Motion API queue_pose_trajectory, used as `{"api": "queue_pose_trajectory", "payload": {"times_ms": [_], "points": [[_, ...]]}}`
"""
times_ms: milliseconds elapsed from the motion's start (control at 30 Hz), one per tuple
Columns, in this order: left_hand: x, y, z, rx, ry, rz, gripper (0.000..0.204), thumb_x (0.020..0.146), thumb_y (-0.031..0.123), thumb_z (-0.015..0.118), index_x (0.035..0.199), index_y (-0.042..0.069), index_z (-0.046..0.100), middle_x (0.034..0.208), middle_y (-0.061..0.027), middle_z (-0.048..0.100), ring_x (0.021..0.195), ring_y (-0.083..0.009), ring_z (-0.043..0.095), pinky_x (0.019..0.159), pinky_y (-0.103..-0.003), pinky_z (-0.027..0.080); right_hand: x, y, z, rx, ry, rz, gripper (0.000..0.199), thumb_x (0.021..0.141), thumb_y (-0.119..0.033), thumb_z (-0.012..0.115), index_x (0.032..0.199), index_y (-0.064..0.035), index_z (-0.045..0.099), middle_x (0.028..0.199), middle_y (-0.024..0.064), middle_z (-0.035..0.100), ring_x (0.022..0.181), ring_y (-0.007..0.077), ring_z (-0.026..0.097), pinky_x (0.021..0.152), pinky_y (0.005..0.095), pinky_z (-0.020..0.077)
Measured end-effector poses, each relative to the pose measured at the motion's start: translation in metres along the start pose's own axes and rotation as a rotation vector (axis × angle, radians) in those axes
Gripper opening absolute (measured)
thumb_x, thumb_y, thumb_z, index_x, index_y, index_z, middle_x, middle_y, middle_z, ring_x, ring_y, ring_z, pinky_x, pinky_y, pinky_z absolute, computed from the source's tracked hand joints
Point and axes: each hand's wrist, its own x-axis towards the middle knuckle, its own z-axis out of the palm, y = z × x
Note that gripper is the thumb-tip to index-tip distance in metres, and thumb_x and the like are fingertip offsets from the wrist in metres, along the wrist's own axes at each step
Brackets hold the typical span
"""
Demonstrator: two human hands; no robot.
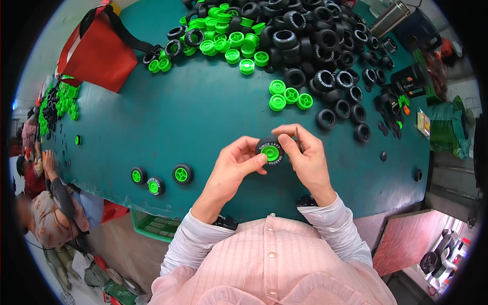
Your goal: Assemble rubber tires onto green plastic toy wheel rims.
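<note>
Above the green counter (203,112): a toy wheel (270,151), glossy green plastic hub (272,152) within matte black tyre (269,142), is pinched face-up by the left hand (230,165), apparently for steadiness | Right hand (308,158): curled beside its edge; whether anything is grasped cannot be told | Three wheels (182,174) are set apart leftward, presumably to be distinguished from heaped tyres (325,38) and hubs (222,44)

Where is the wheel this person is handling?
In the head view, the wheel is just right of centre, in the left hand, with the right hand beside it.
</note>
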Motion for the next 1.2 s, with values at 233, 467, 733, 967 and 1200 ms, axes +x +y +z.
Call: {"api": "queue_pose_trajectory", "payload": {"times_ms": [233,467,733,967,1200], "points": [[-0.002,0.007,0.007,0.046,0.062,0.049,0.031,0.101,0.023,0.066,0.121,0.0,0.063,0.106,-0.0066,0.07,0.092,-0.0145,0.067,0.073,-0.029,0.057,-0.013,0.013,0.004,0.064,-0.133,-0.019,0.021,0.097,-0.018,0.07,0.095,0.002,0.063,0.077,0.0027,0.065,0.064,0.0067,0.054,0.057,0.0257,0.0431],[0.001,-0.006,-0.006,-0.125,-0.067,0.05,0.038,0.102,0.033,0.063,0.121,0.001,0.065,0.107,-0.0064,0.071,0.092,-0.0135,0.068,0.076,-0.03,0.056,-0.011,0.003,-0.009,0.041,-0.264,0.006,0.024,0.096,-0.022,0.07,0.093,0.0003,0.062,0.07,0.006,0.059,0.062,0.0144,0.06,0.055,0.0303,0.0452],[-0.002,0.004,-0.005,-0.311,-0.083,0.056,0.059,0.101,0.027,0.065,0.148,0.0,0.042,0.137,-0.019,0.058,0.123,-0.0323,0.062,0.103,-0.044,0.054,-0.014,-0.002,0.011,-0.512,0.079,-0.474,0.021,0.097,-0.025,0.067,0.104,-0.0057,0.062,0.077,0.0094,0.062,0.066,0.029,0.066,0.057,0.0377,0.0493],[0.001,0.006,0.0,-0.285,0.047,0.199,0.059,0.098,0.014,0.067,0.149,0.002,0.041,0.143,-0.0231,0.054,0.13,-0.0353,0.057,0.109,-0.046,0.049,-0.011,0.0,0.008,-0.391,-0.009,-0.301,0.017,0.105,-0.02,0.055,0.109,-0.0037,0.058,0.085,0.0139,0.067,0.07,0.0335,0.067,0.06,0.0409,0.0489],[0.002,0.005,0.015,-0.173,0.172,0.293,0.043,0.097,0.008,0.068,0.135,-0.002,0.052,0.133,-0.0212,0.062,0.122,-0.0302,0.063,0.106,-0.042,0.051,-0.016,-0.01,0.026,-0.47,0.011,-0.225,0.019,0.103,-0.02,0.058,0.089,-0.0061,0.058,0.069,0.0106,0.064,0.06,0.0316,0.064,0.054,0.0414,0.046]]}}
